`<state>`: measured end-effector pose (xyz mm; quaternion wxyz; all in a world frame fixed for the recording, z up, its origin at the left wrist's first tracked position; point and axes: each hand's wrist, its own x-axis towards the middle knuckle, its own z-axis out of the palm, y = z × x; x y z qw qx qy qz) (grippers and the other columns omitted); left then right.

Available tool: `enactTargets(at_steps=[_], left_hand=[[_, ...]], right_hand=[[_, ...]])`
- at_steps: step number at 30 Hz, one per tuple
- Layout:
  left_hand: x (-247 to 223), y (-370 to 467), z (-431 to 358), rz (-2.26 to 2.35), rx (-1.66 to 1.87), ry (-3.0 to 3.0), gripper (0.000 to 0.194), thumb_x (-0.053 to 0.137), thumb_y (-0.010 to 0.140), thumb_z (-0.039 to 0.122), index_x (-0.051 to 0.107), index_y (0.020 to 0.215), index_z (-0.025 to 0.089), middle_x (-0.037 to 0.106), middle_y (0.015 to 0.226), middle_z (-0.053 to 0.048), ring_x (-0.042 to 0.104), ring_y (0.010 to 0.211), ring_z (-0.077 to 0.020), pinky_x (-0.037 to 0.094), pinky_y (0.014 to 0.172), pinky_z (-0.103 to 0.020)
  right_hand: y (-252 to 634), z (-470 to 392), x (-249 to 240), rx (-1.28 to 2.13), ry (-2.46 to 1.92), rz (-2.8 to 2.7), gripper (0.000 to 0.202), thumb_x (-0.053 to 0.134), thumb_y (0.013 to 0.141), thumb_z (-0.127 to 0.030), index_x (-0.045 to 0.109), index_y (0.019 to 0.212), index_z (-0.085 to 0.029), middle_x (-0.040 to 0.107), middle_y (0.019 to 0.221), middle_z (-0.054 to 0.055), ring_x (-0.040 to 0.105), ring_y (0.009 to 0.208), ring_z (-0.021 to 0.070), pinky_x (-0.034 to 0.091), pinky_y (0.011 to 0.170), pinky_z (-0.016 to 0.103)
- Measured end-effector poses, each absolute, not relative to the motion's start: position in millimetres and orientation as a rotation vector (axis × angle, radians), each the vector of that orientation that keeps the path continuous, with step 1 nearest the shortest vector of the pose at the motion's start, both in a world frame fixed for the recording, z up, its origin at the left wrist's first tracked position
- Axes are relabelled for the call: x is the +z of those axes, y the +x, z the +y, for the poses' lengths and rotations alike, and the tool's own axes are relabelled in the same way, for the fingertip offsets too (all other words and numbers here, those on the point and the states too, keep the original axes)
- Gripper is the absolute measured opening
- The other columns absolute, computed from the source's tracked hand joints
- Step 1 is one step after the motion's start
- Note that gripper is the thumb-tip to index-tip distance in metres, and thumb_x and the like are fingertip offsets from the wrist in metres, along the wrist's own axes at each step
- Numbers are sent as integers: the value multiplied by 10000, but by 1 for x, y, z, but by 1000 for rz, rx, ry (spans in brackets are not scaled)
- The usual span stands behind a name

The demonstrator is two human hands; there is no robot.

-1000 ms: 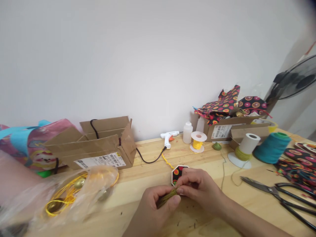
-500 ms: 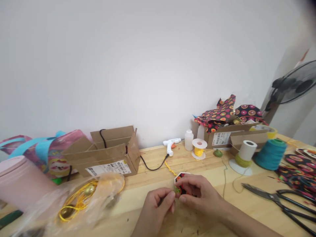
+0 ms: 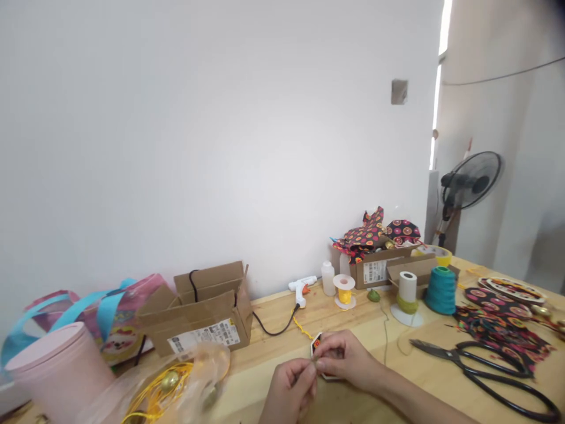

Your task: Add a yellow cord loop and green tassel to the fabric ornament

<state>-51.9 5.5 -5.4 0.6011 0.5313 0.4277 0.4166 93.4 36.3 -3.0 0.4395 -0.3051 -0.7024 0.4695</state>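
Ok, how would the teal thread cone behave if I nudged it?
The teal thread cone looks fairly stable, standing upright on its wider base. Tipped over, it would probably roll, given its round, tapered sides.

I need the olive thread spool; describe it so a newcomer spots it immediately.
On the wooden table, find the cardboard box heaped with patterned cloth. In front of it, left of the teal cone, stands the olive thread spool. Unlike that cone and the yellow spool, its bare white tube rises above a low band of thread.
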Motion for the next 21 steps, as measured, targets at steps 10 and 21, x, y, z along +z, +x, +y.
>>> enactTargets(at_steps=[10,21], left_hand=[[1,-60,12,861,1137,1132,422,648,523,529,568,628,129,398,426,82,239,330,-14,169,347,-164],[-9,-65,26,864,1118,1162,419,646,526,538,584,563,125,431,374,43,341,368,-67,285,424,-209]], right_hand=[[101,62,23,966,-841,-1711,633,196,817,-565,636,866,-113,530,522,17,336,382,82,269,380,203],[91,45,12,571,-786,-1860,378,262,878,-355,611,857,-212,607,823,34,496,822,173,330,783,312]])
